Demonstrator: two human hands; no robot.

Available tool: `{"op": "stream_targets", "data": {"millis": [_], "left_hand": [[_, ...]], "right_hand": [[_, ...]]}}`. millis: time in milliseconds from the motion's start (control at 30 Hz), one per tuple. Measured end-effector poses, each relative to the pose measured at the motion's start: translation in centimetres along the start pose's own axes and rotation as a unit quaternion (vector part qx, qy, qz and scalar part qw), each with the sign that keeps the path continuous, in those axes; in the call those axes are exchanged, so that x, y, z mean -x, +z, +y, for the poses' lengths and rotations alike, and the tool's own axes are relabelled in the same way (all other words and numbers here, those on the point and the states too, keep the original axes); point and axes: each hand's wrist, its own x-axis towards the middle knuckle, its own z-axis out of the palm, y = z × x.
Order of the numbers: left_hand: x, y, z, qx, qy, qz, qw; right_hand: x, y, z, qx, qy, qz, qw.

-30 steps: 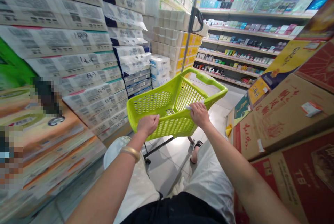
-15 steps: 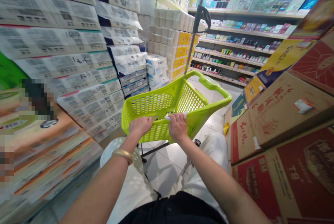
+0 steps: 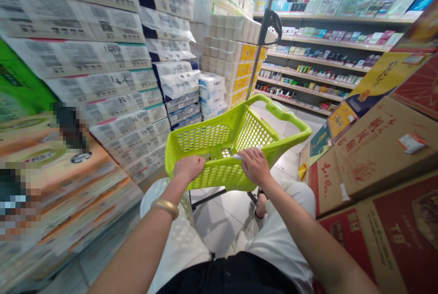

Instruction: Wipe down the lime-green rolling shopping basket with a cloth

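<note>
A lime-green plastic shopping cart (image 3: 219, 173) stands turned sideways in front of my legs, its basket showing nothing but its holed walls and floor. My left hand (image 3: 189, 168), below a gold bangle (image 3: 165, 208), is closed round the near rim toward the left end. Further right on that same rim, my right hand (image 3: 253, 166) is closed over the edge. A thin white object (image 3: 237, 156) sticks out from under its fingers; its kind cannot be made out. The cart's push handle (image 3: 285, 113) is at the right end, untouched by either hand.
Stacked paper packs (image 3: 102, 61) wall the left side. On the right stand piled cardboard boxes (image 3: 362, 148). A grey pole (image 3: 262, 43) with a black handle rises behind the cart. Shelves of small goods (image 3: 318, 56) line the back, beyond a tiled floor (image 3: 222, 212).
My right hand has shifted right along the rim, widening the gap between my hands. A sandalled foot now shows beside the cart. The surroundings have slid slightly right in view.
</note>
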Motion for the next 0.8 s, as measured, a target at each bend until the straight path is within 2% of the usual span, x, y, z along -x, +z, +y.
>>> {"op": "stream_targets", "data": {"millis": [100,167,267,333,467,567,667,800], "left_hand": [[-0.1,0.2,0.5,0.004,0.001,0.005,1.0],[-0.1,0.3,1.0,0.004,-0.001,0.007,1.0],[-0.1,0.4,1.5,0.0,-0.007,0.008,1.0],[-0.1,0.5,1.6,-0.001,-0.008,0.008,1.0],[0.2,0.5,1.4,-0.002,-0.008,0.008,1.0],[0.4,0.5,1.0,-0.003,-0.004,0.007,1.0],[0.7,0.5,0.7,-0.001,-0.002,0.007,1.0],[0.7,0.4,0.7,0.003,-0.001,0.007,1.0]], "right_hand": [[0.5,-1.2,2.7,0.026,0.02,0.017,0.999],[0.4,-1.1,2.9,0.035,0.056,0.041,0.997],[-0.2,0.7,0.6,0.034,0.134,0.089,0.986],[-0.7,2.5,-2.1,0.008,0.15,0.09,0.985],[-1.4,5.2,-7.5,-0.063,0.124,0.053,0.989],[-1.6,5.7,-9.6,-0.076,0.115,0.034,0.99],[-1.7,4.9,-9.1,-0.07,0.053,0.005,0.996],[-1.5,2.8,-5.5,-0.046,-0.031,-0.033,0.998]]}}
